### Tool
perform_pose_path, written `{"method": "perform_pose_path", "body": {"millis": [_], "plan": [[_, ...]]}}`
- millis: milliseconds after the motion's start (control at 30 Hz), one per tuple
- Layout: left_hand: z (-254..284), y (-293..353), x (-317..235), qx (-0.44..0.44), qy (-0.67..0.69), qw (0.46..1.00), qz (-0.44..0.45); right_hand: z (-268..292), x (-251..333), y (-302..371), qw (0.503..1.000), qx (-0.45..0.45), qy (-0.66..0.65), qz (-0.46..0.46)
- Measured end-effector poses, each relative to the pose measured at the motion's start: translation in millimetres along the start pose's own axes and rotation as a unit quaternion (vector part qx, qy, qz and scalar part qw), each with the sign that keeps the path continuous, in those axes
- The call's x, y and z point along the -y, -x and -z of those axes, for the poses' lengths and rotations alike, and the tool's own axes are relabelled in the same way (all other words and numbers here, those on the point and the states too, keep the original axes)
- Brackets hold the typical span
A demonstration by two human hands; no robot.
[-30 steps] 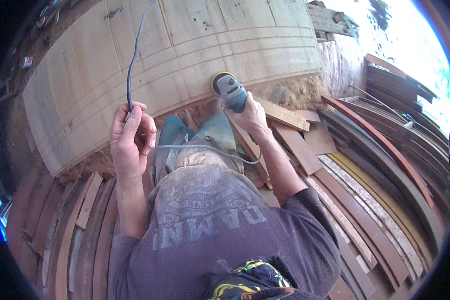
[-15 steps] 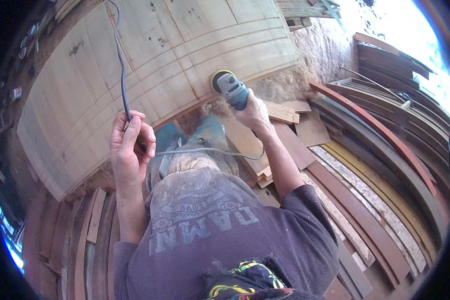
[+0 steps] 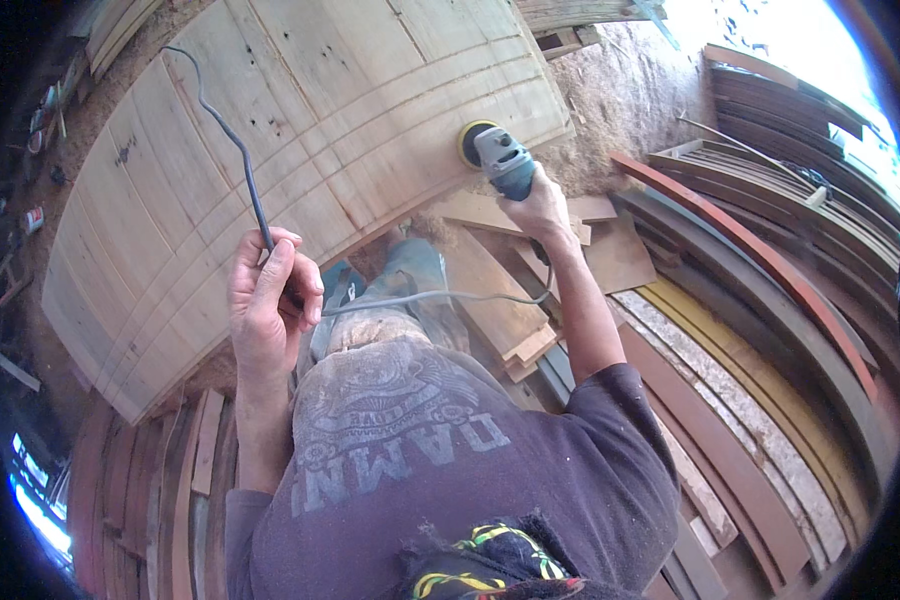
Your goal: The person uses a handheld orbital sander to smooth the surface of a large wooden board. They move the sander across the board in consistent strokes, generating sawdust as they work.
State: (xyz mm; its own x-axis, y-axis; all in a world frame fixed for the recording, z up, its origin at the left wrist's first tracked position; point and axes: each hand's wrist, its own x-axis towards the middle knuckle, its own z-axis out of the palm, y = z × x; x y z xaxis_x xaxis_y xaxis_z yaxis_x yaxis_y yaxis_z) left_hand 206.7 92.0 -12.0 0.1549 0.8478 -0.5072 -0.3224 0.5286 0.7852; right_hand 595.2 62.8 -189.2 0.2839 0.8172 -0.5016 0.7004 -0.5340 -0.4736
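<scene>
My right hand (image 3: 542,212) is closed round the body of an angle grinder (image 3: 510,170) fitted with a round yellow-edged sanding pad (image 3: 475,144). The pad rests on a large pale wooden panel (image 3: 310,120), close to its near right edge. Raised in front of my chest, my left hand (image 3: 273,285) pinches a grey power cord (image 3: 232,135). From there the cord runs up over the panel on one side and loops across my body to the grinder on the other. Grooves, seams and dark nail holes or knots mark the panel's surface.
Stacked boards (image 3: 750,400) lie on the right, with a long reddish strip (image 3: 760,260) across them. Loose planks (image 3: 490,290) lie beside my legs. More boards (image 3: 160,490) are at the lower left. Sawdust (image 3: 630,100) covers the ground past the panel's right end.
The grinder in my right hand has moved to the right along the panel's near edge. My left hand still holds the cord, whose far part now bends further left.
</scene>
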Motion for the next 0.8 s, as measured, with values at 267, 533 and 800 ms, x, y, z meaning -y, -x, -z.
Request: {"method": "perform_pose_path", "body": {"millis": [267, 533, 800], "plan": [[-30, -16, 2, 0.009, 0.01, 0.999, 0.034, 40, -40, -45, 0.999, -0.037, -0.03, -0.024], [-33, -7, 1, 0.012, 0.012, 0.999, 0.034, 77, -73, -78, 0.984, -0.065, -0.136, -0.092], [24, 9, -14, -0.033, -0.02, 0.999, -0.021, -6, -12, -15, 0.984, -0.092, -0.15, -0.013]]}}
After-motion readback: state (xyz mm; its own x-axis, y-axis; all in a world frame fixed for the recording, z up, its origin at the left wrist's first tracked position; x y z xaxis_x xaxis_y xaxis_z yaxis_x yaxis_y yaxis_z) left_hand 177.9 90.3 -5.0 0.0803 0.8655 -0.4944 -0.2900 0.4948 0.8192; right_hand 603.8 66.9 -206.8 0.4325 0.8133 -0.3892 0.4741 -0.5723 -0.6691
